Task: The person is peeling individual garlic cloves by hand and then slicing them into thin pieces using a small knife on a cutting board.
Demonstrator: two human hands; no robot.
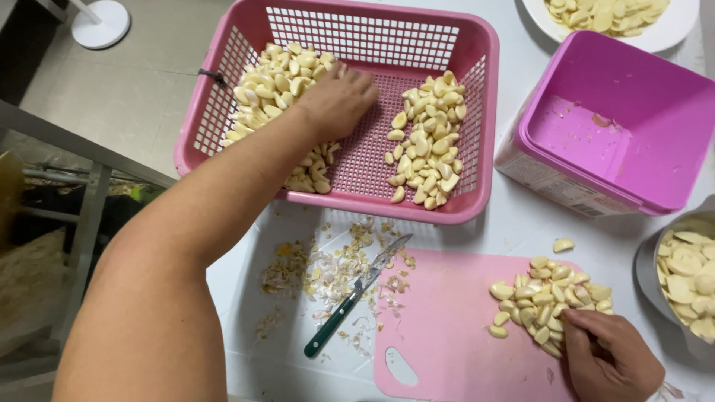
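My left hand (337, 100) reaches into a pink plastic basket (477, 134) and rests, fingers curled, on the left heap of peeled garlic cloves (272, 85); whether it grips any cannot be seen. A second heap of cloves (428, 138) lies at the basket's right side. My right hand (607, 356) sits on a pink cutting board (447, 327), fingertips touching a pile of garlic cloves (547, 301) on the board. A green-handled knife (354, 296) lies untouched between the hands, its blade tip on the board's edge.
Garlic skins and trimmings (320, 272) are scattered on the white table beside the knife. A purple tub (618, 126) stands at the right, a metal bowl of cloves (685, 279) at the far right, a white plate of cloves (611, 18) at the top. The table edge runs along the left.
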